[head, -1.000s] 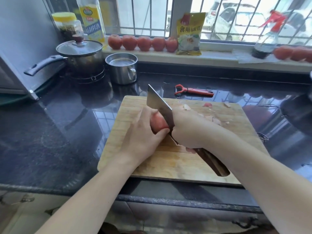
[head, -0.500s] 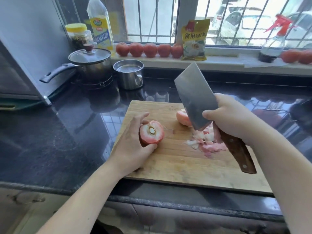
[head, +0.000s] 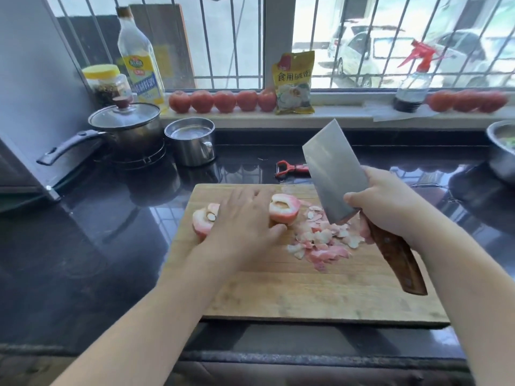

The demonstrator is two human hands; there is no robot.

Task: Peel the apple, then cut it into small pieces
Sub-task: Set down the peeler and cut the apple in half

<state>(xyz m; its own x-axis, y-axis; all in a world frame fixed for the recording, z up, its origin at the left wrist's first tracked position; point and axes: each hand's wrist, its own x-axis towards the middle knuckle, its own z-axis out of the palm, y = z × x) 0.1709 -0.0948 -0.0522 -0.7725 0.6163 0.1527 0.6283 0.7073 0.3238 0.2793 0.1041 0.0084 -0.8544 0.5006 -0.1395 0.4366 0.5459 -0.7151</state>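
L to R on the bamboo chopping board (head: 292, 291): pink peeled apple half (head: 202, 220), my left hand (head: 245, 218) with fingers spread flat between halves, second apple half (head: 284, 208), then right hand (head: 390, 204) gripping the raised steel cleaver (head: 334, 171).

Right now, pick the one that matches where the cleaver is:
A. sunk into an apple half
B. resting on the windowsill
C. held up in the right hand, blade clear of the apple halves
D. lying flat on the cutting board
C: the right hand grips the cleaver by its wooden handle with the blade raised above the peels, away from both apple halves on the cutting board.
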